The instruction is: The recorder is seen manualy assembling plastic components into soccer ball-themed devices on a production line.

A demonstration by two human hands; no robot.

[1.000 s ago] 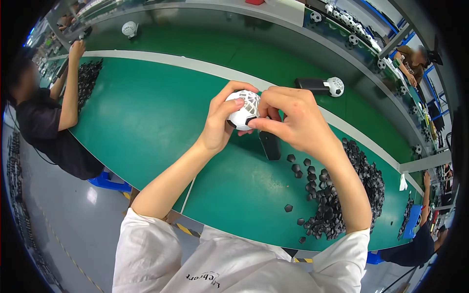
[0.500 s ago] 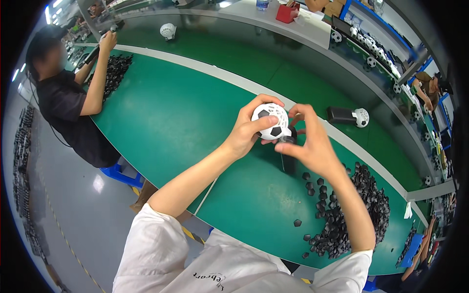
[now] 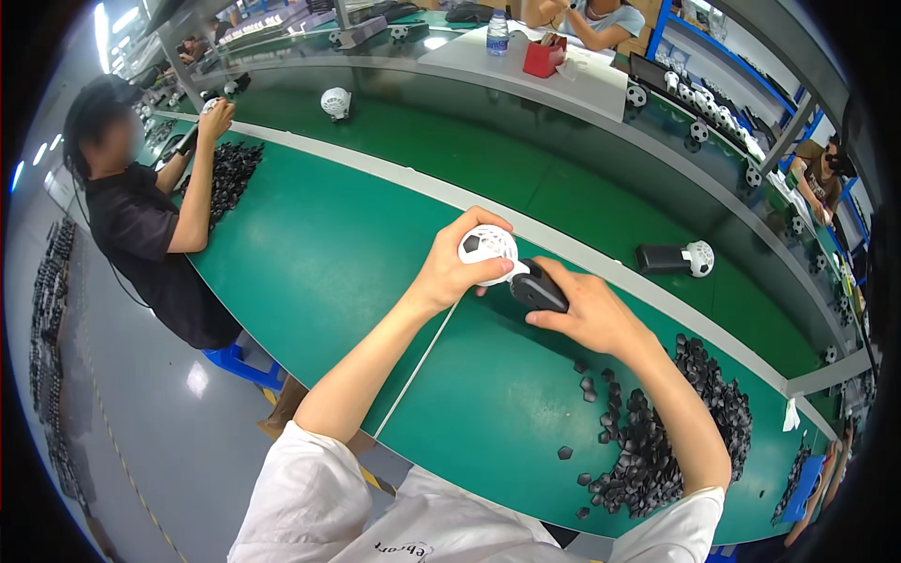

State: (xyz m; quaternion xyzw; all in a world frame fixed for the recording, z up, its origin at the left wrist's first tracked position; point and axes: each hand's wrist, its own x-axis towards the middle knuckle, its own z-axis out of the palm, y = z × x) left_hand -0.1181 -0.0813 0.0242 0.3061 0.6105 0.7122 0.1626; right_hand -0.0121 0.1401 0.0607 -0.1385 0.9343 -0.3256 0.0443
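My left hand point(image 3: 445, 269) is closed round the white, openwork head point(image 3: 490, 243) of what looks like a handheld fan, shaped like a soccer ball with black patches. The thumb lies across the ball's lower right side. From the head, the fan's thick black handle point(image 3: 539, 289) slants down to the right. My right hand point(image 3: 601, 311) grips that handle, thumb along the near side and fingers over the far side. The fan is held above the green table point(image 3: 497, 394). A large heap of black pentagon pieces point(image 3: 648, 460) lies beside my right forearm, with several scattered at its left.
Beyond the pale table rim, a similar fan point(image 3: 674, 258) lies on the green conveyor belt point(image 3: 526, 178). Another white ball head point(image 3: 335, 103) stands farther left. A co-worker point(image 3: 141, 216) sits at the left by more black pieces point(image 3: 235, 178). A metal post point(image 3: 831, 372) stands at right.
The fan has shifted left, and its handle has swung from hanging down to slanting right. My right hand has gone from spread fingers near the neck to gripping the handle. The view has tilted slightly.
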